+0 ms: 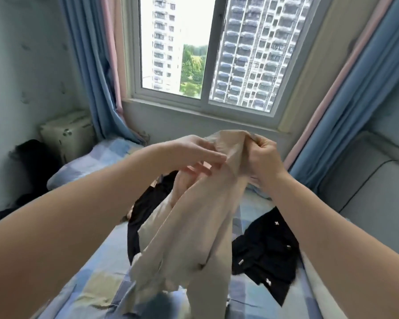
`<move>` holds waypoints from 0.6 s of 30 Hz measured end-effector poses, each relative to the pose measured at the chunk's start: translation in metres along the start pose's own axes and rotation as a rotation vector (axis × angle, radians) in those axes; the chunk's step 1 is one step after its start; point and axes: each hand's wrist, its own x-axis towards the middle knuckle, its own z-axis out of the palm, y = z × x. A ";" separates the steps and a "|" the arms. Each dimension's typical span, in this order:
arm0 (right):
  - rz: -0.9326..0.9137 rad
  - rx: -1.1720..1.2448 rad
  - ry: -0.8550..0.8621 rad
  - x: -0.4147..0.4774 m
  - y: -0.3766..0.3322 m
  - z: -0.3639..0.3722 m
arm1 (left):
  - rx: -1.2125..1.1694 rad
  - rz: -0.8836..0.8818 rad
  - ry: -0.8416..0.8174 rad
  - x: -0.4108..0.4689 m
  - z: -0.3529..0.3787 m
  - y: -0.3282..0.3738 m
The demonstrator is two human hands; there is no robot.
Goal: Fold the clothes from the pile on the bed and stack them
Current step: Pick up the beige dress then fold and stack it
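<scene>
The person holds up a beige cloth (193, 231) over the middle of the bed (253, 293). It looks like a pair of trousers, but the folds make it hard to be sure.

The right hand (263, 157) is curled into a fist. Its fingers grip the top edge of the beige cloth, which is bunched inside them. The left hand (193, 155) is just beside it, with its fingers stretched out almost straight. The fingertips touch the cloth a bit under the top edge.

From the hands the beige cloth hangs down long and crumpled. Its low end comes to the near edge of the bed, and that part is blurry.

Two more clothes lie on the bed. A black piece (147, 203) sits in the middle of the bed, right behind the hanging cloth and partly hidden by it. A black top (267, 247) with small white buttons lies flat and spread out near the right edge of the bed, apart from the beige cloth.

The bed has a sheet with blue and pale squares. A pillow (97, 157) in the same squares lies at the far left corner. Past the far edge of the bed there is a window (206, 65) with tall buildings and green trees outside. Blue curtains (94, 77) hang on both sides of it. A cream box (67, 134) stands by the wall at the left, near the pillow.
</scene>
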 end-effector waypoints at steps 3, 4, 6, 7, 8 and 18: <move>0.050 0.037 0.066 0.007 -0.029 -0.014 | 0.189 0.051 0.082 0.000 0.018 0.023; 0.072 0.060 0.080 0.009 -0.038 -0.018 | 0.209 0.078 0.101 -0.002 0.020 0.034; 0.103 0.113 0.108 0.011 -0.055 -0.025 | 0.187 0.107 0.125 -0.005 0.022 0.057; 0.119 0.144 0.117 0.011 -0.063 -0.028 | 0.191 0.113 0.130 -0.006 0.024 0.066; 0.135 0.184 0.116 0.010 -0.071 -0.030 | 0.208 0.129 0.119 -0.008 0.026 0.075; 0.142 0.229 0.009 0.004 -0.106 -0.062 | 0.155 0.273 0.313 0.008 0.053 0.082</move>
